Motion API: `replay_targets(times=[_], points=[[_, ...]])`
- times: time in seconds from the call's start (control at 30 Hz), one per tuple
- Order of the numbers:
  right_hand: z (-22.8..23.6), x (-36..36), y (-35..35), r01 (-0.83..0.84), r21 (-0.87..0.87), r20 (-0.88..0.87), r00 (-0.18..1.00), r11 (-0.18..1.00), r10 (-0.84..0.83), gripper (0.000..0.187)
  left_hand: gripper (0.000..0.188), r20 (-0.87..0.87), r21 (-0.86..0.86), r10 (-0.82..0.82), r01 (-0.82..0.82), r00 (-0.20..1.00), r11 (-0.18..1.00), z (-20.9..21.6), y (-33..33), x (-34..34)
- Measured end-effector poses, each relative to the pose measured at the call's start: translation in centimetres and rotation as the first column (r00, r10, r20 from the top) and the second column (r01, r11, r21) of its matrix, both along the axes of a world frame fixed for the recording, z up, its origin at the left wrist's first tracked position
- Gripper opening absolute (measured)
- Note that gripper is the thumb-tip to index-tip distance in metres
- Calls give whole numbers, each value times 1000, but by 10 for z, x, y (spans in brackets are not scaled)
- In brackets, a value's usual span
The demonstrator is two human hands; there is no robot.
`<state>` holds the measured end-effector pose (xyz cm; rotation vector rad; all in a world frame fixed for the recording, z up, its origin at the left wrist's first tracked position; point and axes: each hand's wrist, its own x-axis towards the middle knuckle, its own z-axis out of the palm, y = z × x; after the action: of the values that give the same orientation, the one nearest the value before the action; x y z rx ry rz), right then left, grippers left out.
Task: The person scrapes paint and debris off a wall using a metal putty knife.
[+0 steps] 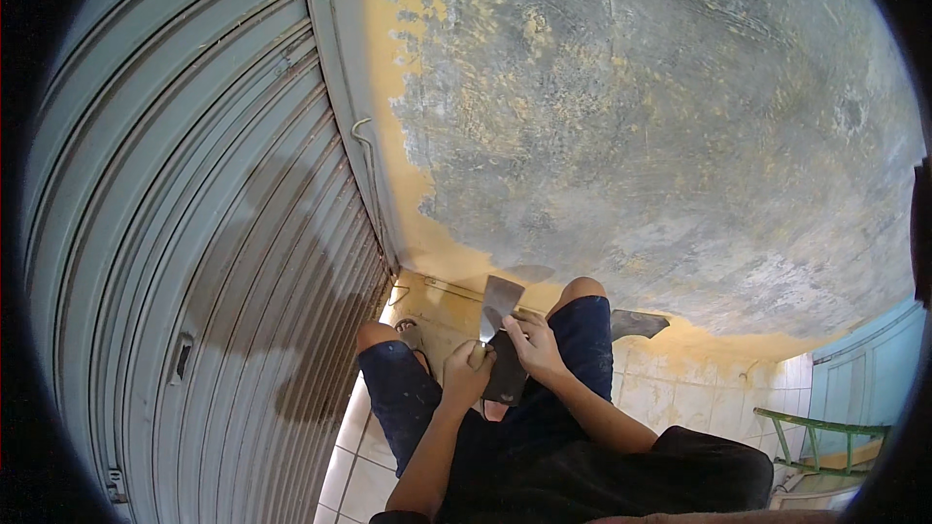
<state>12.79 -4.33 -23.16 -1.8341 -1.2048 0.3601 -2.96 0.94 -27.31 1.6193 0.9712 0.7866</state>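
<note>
Left hand [468, 372] curled tightly round the handle of a broad-bladed putty knife [501, 297]; right hand [536, 345], fingers partly bent, gripping a dark flat plate [505, 383].

A: Where do we place the light?

B: We read it from the right: a broad, soft-edged shadow [252, 291] darkens the shutter [155, 194] at left. The wall [621, 116] looks moderately bright, palest toward its lower right.

A: Glare?

B: We note a pale sheen on the scraper blade [501, 299] and bright floor [349, 471] along the shutter's foot.

A: Sharpness?

B: Wall texture reads clear to us; the shutter's slats bow, and black fills the corners.
</note>
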Motion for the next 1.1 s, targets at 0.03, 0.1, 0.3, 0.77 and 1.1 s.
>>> replay_targets(times=[0.03,0.1,0.3,0.77,1.1], points=[[5,-1,0,2,-1,-2,1000,1000,-2,39,18,-25,87,-36,38,999,995,-3,0,0],[20,-4,-3,-109,-228,-280,959,968,42,39,18,-54,174,-74,83,996,981,-5,-2,1],[-1,-14,-5,44,-71,-516,854,996,-75,36,21,-104,124,-86,99,991,987,3,-3,-3],[37,1,-10,148,153,-690,724,977,-1,19,25,57,33,-59,57,997,998,-16,13,-9],[35,-11,-50,-157,-103,-736,677,982,31,28,50,561,-688,194,323,805,650,9,39,6]])
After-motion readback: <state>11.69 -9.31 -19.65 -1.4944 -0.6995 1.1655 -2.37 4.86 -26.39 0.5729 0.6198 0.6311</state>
